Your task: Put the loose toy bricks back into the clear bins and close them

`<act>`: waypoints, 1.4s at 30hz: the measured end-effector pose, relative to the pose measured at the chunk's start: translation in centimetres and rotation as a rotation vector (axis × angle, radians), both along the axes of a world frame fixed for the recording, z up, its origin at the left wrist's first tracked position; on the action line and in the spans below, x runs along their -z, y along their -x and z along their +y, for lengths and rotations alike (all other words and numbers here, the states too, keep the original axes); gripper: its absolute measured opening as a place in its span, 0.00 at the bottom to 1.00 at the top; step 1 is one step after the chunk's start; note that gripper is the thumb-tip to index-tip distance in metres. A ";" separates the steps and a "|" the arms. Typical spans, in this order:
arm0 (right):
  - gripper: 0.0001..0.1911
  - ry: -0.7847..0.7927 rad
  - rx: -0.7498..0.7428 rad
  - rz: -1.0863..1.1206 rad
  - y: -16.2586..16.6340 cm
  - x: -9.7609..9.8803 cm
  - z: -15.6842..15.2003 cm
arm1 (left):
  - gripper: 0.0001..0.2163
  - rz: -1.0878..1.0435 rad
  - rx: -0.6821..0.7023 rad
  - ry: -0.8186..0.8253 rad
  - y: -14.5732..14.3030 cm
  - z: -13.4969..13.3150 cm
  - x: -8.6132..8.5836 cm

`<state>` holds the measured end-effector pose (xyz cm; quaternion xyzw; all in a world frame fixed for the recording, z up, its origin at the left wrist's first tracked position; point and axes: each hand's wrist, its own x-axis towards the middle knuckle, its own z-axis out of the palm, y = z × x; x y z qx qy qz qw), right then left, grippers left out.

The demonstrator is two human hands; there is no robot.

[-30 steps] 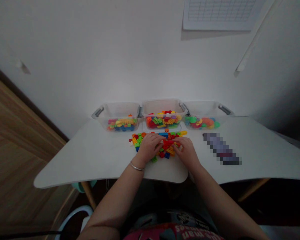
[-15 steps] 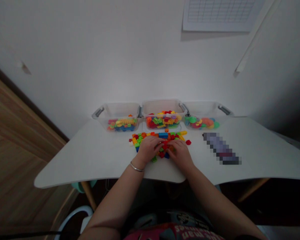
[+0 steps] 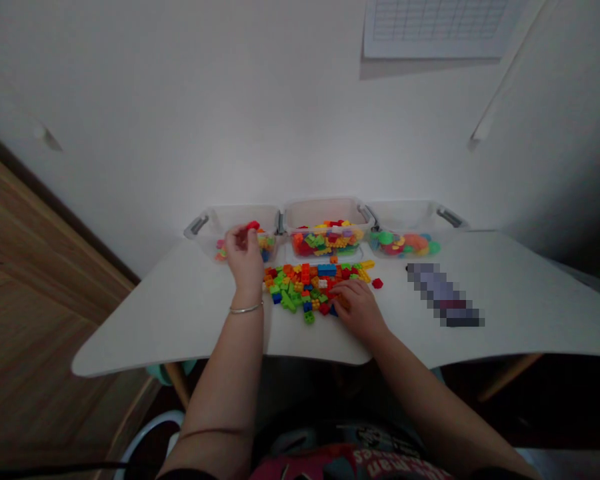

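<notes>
Left hand, shift: bare left hand with a thin silver-coloured bangle [image 3: 245, 260] is off the brick pile and out at the left bin; half a second ago it is beside the other hand, over the pile.
Red piece: small bright-red plastic piece [image 3: 253, 226], at the fingertips of the left hand, seen against the mouth of the left bin; whether above or below rim level, cannot tell.
Left grip: thumb and fingers drawn together, pinching the red piece.
Right hand: bare right hand [image 3: 359, 308] on the pile's right edge, fingers bent and partly curled over pieces; firm hold or mere touch, cannot tell.
Pile: loose heap of multicoloured plastic building bricks [image 3: 293, 290], spread before the bins; long blue studded brick [image 3: 327, 270] near its far edge.
Stray: dark-red angular plastic piece [image 3: 377, 283], just right of the pile.
Bins: three clear plastic bins with grey handles [image 3: 240, 212], side by side, colourful pieces in each.
Table: white smooth-topped table [image 3: 180, 327]; pixelated oblong item [image 3: 443, 297] lies right of the pile.
Wall: white sheet with printed grid [image 3: 435, 27], high up.
</notes>
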<state>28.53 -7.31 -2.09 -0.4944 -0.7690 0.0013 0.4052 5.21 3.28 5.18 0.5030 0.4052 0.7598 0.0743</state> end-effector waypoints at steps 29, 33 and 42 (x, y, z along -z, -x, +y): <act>0.08 0.043 0.001 0.029 -0.3 0.3 -0.1 | 0.13 0.689 -0.340 0.784 7.3 6.8 -4.5; 0.08 0.045 -0.001 0.030 -0.3 0.4 -0.1 | 0.15 0.465 -0.208 0.623 7.2 6.5 -5.0; 0.09 0.041 0.021 0.048 -0.3 0.5 0.0 | 0.10 0.665 0.076 0.217 1.3 -1.6 -3.0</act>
